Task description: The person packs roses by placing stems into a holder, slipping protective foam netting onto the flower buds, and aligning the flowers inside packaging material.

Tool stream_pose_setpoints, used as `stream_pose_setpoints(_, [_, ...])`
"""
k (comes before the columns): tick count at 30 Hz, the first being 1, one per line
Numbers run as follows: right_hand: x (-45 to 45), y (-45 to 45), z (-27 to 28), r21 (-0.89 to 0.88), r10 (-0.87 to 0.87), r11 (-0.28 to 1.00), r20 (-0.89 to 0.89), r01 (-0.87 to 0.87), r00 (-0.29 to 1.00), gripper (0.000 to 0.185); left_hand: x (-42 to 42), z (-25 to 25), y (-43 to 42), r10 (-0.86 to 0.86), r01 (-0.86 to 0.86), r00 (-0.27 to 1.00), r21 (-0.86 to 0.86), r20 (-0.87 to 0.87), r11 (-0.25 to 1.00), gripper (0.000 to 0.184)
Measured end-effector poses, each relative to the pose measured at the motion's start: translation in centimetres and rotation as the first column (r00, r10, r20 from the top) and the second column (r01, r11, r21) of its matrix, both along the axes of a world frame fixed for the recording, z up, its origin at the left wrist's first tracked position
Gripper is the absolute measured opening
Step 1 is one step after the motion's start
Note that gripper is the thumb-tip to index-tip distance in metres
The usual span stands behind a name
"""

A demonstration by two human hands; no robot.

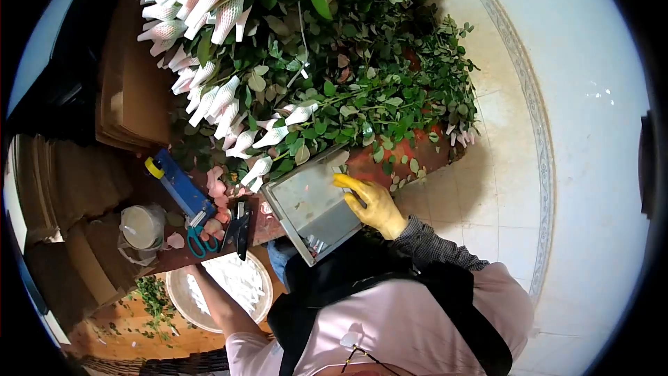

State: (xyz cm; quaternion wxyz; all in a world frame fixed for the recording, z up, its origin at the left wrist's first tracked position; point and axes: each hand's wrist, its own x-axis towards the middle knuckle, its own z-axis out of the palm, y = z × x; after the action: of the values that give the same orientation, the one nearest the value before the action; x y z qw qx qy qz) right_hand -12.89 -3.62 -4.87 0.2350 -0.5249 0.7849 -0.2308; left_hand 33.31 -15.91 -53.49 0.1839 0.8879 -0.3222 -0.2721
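Note:
My right hand (377, 207), in a yellow glove, hovers at the right side of a grey metal tray (306, 202). Its thumb and fingers are apart, and nothing shows between them. My bare left forearm (221, 306) crosses a round basket (264, 282) of white foam net sleeves (240, 282). The left hand is hidden at the table's edge, so its fingers do not show. Beyond the tray lie many leafy rose stems (376, 97), their heads wrapped in white foam nets (226, 101).
On the red table (167, 259) are teal-handled scissors (202, 244), a black stapler (242, 230), a blue tape dispenser (182, 188), pink petals (216, 184) and a lidded tub (142, 228). Cardboard sheets (132, 90) stand at left. Leaf cuttings (154, 299) lie on the floor.

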Motion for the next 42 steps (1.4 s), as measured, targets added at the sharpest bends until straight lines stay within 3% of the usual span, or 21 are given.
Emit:
stream_pose_setpoints(6, [-0.7, 1.1, -1.7, -0.098, 0.019, 0.995, -0.093, -0.028, 0.995, 0.044, 1.6, 4.5, 3.1, 0.04, -0.048, 0.997, -0.105, -0.071, 0.993, 0.066])
stream_pose_setpoints(12, [-1.2, 2.3, -3.6, -0.181, 0.014, 0.983, -0.07, -0.026, 0.997, 0.042, 5.9, 10.6, 7.4, 0.085, -0.141, 0.977, -0.292, -0.195, 0.946, 0.06])
stream_pose_setpoints(15, [-1.4, 2.8, -4.4, -0.225, 0.005, 0.974, -0.088, -0.025, 0.996, 0.042, 9.0, 15.9, 10.2, 0.089, -0.143, 0.98, -0.326, -0.177, 0.934, 0.053])
stream_pose_setpoints(17, [-1.8, 3.0, -4.9, -0.208, 0.009, 0.978, -0.111, -0.032, 0.994, 0.042, 8.8, 23.1, 11.5, 0.036, -0.089, 0.988, -0.36, -0.15, 0.929, 0.041])
stream_pose_setpoints(20, [-1.9, 2.9, -5.7, -0.23, 0.024, 0.972, -0.095, -0.046, 0.995, 0.041, 12.5, 25.9, 12.6, 0.01, -0.119, 0.952, -0.339, -0.306, 0.933, 0.036])
stream_pose_setpoints(24, [-1.9, 3.1, -6.8, -0.25, 0.051, 0.966, -0.058, -0.064, 0.997, 0.04, 12.6, 23.7, 12.7, 0.0, -0.199, 0.862, -0.337, -0.507, 0.92, 0.037])
stream_pose_setpoints(26, [-2.1, 3.2, -6.8, -0.265, 0.049, 0.962, -0.069, -0.065, 0.996, 0.04, 10.5, 21.5, 12.1, 0.025, -0.207, 0.858, -0.301, -0.512, 0.931, 0.038])
stream_pose_setpoints(27, [-2.3, 3.2, -6.6, -0.247, 0.055, 0.966, -0.071, -0.071, 0.996, 0.041, 9.1, 19.6, 11.4, 0.036, -0.233, 0.901, -0.412, -0.432, 0.881, 0.044])
stream_pose_setpoints(29, [-2.2, 3.1, -6.3, -0.221, 0.064, 0.972, -0.069, -0.078, 0.996, 0.042, 7.8, 17.1, 9.9, 0.027, -0.181, 0.912, -0.343, -0.409, 0.922, 0.045])
stream_pose_setpoints(31, [-2.2, 3.2, -6.6, -0.212, 0.07, 0.973, -0.09, -0.088, 0.993, 0.042, 6.8, 12.7, 7.9, -0.037, -0.152, 0.888, -0.368, -0.458, 0.917, 0.049])
stream_pose_setpoints(34, [-2.2, 3.2, -6.6, -0.15, 0.062, 0.986, -0.071, -0.072, 0.996, 0.042, 3.7, 9.7, 1.9, -0.159, 0.101, 0.898, -0.161, -0.41, 0.982, 0.047])
stream_pose_setpoints(36, [-2.0, 3.1, -5.9, -0.114, 0.063, 0.991, -0.031, -0.066, 0.998, 0.042, 2.5, 8.2, -0.7, -0.295, 0.313, 0.883, -0.01, -0.366, 0.95, 0.046])
stream_pose_setpoints(38, [-1.9, 3.1, -5.1, -0.098, 0.044, 0.994, 0.025, -0.041, 0.999, 0.043, 2.0, 7.7, -2.0, -0.465, 0.515, 0.83, 0.103, -0.309, 0.851, 0.046])
stream_pose_setpoints(41, [-2.0, 3.3, -5.0, -0.09, 0.04, 0.995, 0.099, -0.031, 0.994, 0.043, 3.6, 7.8, -0.3, -0.676, 0.76, 0.65, 0.28, -0.346, 0.587, 0.048])
stream_pose_setpoints(42, [-2.2, 3.4, -5.6, -0.093, 0.056, 0.995, 0.103, -0.046, 0.993, 0.043, 3.1, 11.1, 0.8, -0.481, 0.687, 0.723, 0.441, -0.495, 0.578, 0.058])
